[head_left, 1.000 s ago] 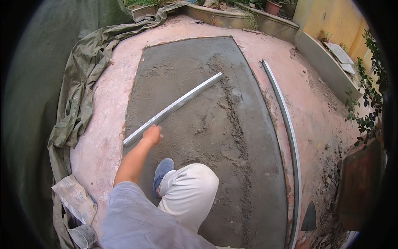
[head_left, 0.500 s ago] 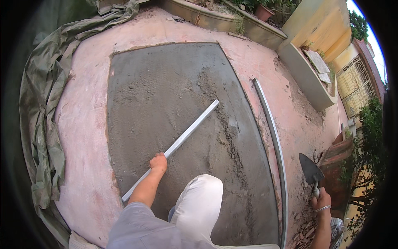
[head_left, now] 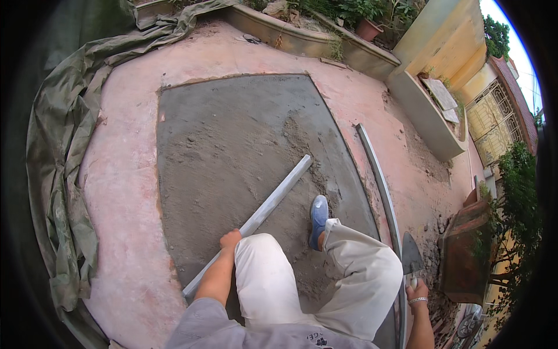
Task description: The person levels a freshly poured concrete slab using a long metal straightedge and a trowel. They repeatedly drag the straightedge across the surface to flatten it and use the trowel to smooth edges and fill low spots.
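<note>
Since half a second ago, the trowel (head_left: 412,255) has swung inward, from beside the rusty brown container (head_left: 465,256) to just beside the second bar (head_left: 381,180), and a blue shoe (head_left: 318,218) has come into view on the mortar (head_left: 232,151). Across that grey patch lies the metal bar (head_left: 276,192), its long axis slanting from the near left edge, by the person's left arm, to a far end pointing forward and rightward, near a crumbly ridge. It looks long, straight and square-edged, silver-grey. Left grip (head_left: 230,238) is curled closed on the bar's nearer half, next to the left knee; its finger undersides are hidden. Right grip (head_left: 417,289) is wrapped around the trowel's pale handle. The trowel's long axis runs away from the person, tip foremost and tilted slightly left; its blade is dark grey, broad and tapering to a point.
</note>
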`<state>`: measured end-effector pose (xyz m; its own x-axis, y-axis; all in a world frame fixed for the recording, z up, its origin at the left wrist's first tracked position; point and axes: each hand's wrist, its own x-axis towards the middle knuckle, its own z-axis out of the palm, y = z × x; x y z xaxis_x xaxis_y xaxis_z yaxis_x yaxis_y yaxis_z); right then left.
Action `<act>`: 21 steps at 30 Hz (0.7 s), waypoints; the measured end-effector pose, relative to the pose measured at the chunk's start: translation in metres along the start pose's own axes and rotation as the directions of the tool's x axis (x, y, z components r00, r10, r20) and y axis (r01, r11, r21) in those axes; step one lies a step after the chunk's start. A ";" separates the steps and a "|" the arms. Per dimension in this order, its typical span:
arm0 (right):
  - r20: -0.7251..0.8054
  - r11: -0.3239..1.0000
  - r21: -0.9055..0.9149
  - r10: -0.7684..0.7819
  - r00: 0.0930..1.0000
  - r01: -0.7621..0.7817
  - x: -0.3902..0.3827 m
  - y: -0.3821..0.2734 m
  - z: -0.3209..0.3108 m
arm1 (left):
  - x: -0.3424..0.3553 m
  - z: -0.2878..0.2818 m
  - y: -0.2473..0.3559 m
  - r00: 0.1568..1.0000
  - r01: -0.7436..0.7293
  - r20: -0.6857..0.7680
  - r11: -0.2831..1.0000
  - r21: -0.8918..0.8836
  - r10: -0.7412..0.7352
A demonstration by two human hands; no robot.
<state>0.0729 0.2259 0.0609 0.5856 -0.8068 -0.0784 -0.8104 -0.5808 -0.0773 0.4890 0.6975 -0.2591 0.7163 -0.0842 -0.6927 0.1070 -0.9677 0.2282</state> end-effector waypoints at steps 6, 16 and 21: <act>0.571 0.991 0.052 0.075 0.818 -0.126 0.028 -0.012 0.192 | -0.022 -0.116 -0.060 0.951 -0.300 0.081 0.954 -0.012 0.300; 0.632 0.791 0.261 -0.573 0.522 0.554 0.235 -0.296 0.224 | -0.032 -0.238 -0.012 0.895 -0.197 -0.318 0.916 0.348 0.313; -0.136 0.120 0.392 -0.973 0.186 0.912 0.274 -0.520 0.192 | 0.049 -0.244 0.092 0.740 -0.355 -0.408 0.825 0.439 0.535</act>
<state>0.6582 0.3283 -0.1112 0.8953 0.4000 0.1960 0.4438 -0.7627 -0.4704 0.7028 0.6620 -0.1049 0.8685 -0.4830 -0.1115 -0.4686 -0.8733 0.1334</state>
